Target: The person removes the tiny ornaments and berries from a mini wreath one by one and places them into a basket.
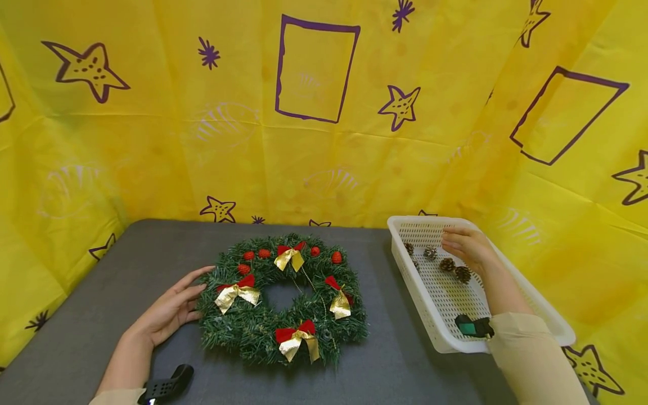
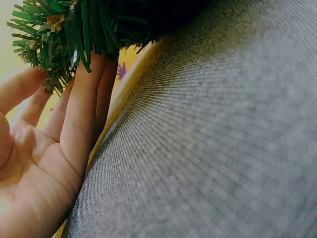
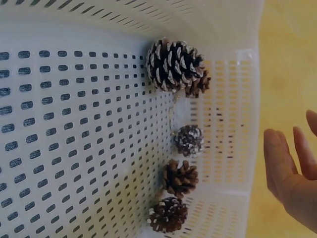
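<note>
A green artificial wreath (image 1: 243, 344) lies on the table with red-and-gold bows (image 1: 298, 341) and several red berries (image 1: 264, 253). A thin gold string (image 1: 308, 278) runs down across its opening. Along the wreath's left edge, my left hand (image 1: 169, 309) touches the needles with nearly straight fingers; some fingertips are hidden by greenery in the left wrist view. My right hand (image 1: 471, 247) hovers over a white perforated basket (image 1: 430, 318), its fingers loosely extended and holding nothing. Several pine cones (image 3: 174, 65) sit in the basket, some with white-tipped scales.
A grey cloth (image 1: 390, 360) covers the table. Yellow patterned curtains (image 1: 334, 152) enclose the back and sides. The basket's raised walls stand to the wreath's right. Black wrist straps (image 1: 169, 385) show at both sleeves.
</note>
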`<state>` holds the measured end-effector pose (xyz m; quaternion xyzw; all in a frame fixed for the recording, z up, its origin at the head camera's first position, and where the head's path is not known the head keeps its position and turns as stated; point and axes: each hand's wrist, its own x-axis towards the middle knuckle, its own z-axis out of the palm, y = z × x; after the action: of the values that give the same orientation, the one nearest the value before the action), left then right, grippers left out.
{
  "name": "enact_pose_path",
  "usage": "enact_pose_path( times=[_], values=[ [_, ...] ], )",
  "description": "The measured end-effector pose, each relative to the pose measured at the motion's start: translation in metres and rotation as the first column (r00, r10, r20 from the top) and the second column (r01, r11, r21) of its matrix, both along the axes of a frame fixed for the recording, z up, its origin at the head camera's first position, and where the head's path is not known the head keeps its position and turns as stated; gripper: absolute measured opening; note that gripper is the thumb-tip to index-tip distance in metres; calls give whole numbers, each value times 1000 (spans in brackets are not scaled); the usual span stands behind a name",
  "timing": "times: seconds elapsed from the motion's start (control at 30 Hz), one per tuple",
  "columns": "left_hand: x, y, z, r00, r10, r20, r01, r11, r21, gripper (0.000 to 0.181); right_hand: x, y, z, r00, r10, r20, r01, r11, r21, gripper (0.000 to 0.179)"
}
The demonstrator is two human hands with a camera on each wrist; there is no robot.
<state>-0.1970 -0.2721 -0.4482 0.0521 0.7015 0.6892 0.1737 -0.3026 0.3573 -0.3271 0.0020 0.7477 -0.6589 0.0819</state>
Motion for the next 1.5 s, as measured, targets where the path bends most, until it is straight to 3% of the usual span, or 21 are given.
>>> enact_pose_path(
  times=[0.3, 0.63, 0.9, 1.07, 1.5],
  values=[
    [0, -1, -2, 1000, -8, -8, 8, 1000, 7, 55, -1, -2, 10, 1000, 18, -12, -18, 1000, 8, 68],
    [0, -1, -1, 1000, -12, -7, 12, 1000, 16, 57, -3, -15, 39, 999, 27, -30, -26, 998, 49, 70],
    [0, -1, 0, 1000, -14, -16, 14, 1000, -19, 59, -10, -36, 58, 997, 63, -52, -55, 988, 142, 65],
    [0, 0, 0, 1000, -12, -18, 12, 1000, -21, 59, -12, -51, 67, 995, 79, -56, -71, 989, 127, 63],
    [0, 0, 0, 1000, 3, -4, -4, 999, -38, 59, -12, -101, 72, 986, 146, -75, -136, 983, 126, 56]
  ],
)
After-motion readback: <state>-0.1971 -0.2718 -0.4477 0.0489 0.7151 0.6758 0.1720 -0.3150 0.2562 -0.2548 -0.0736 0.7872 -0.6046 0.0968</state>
